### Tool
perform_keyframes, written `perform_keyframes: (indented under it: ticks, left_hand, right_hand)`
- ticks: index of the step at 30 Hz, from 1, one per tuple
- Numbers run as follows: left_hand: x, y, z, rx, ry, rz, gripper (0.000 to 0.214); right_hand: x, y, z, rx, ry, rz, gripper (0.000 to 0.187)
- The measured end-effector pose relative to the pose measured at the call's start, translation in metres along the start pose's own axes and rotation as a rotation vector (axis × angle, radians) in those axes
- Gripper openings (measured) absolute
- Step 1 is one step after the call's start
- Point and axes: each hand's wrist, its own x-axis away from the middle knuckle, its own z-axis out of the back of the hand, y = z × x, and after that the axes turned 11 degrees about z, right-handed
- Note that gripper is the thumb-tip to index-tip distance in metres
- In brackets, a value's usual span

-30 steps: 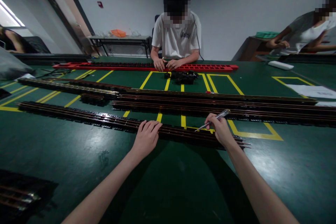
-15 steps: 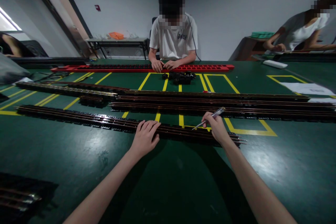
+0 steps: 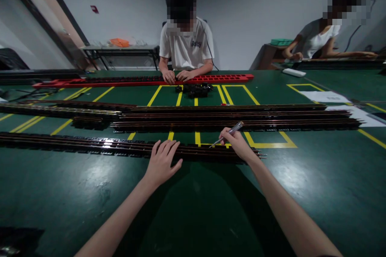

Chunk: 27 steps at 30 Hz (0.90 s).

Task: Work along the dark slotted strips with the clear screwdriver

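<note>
A long black strip (image 3: 199,152) with copper-coloured rods along it lies across the green table in front of me. My left hand (image 3: 163,162) rests on its near edge, fingers spread over the rods and thumb apart. To the right, my right hand (image 3: 235,142) is closed around a screwdriver (image 3: 236,128) with a clear handle. The screwdriver slants down to the left, its thin tip at the strip's far edge; whether it touches cannot be made out. Bare rod ends stick out past the strip's right end.
Beyond lie several more rodded strips (image 3: 235,122) side by side. Farther off are a heap of black parts (image 3: 194,90) and a long red frame (image 3: 223,79), where a co-worker's hands (image 3: 177,76) work. Paper sheets (image 3: 325,96) lie at right. A dark piece (image 3: 21,239) sits at lower left.
The view has turned a little to the right, so the scene sits further left. My left fingers have spread slightly. The right hand keeps its hold on the screwdriver.
</note>
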Motion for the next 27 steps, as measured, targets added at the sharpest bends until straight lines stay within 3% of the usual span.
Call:
perform_keyframes:
  ticks: [6,14,27]
  left_hand:
    - [-0.006,0.029,-0.003,0.027,0.026,-0.055,0.041]
    - [-0.023,0.058,-0.007,0.066,0.015,-0.105,0.042]
    - [-0.020,0.073,-0.017,0.141,-0.025,-0.016,0.038]
  right_hand:
    - [0.008,-0.009,0.007,0.068,-0.099,0.014,0.027]
    - [0.014,-0.018,0.009,0.077,-0.110,0.014,0.023]
    - [0.019,-0.013,0.027,0.091,-0.065,-0.032,0.028]
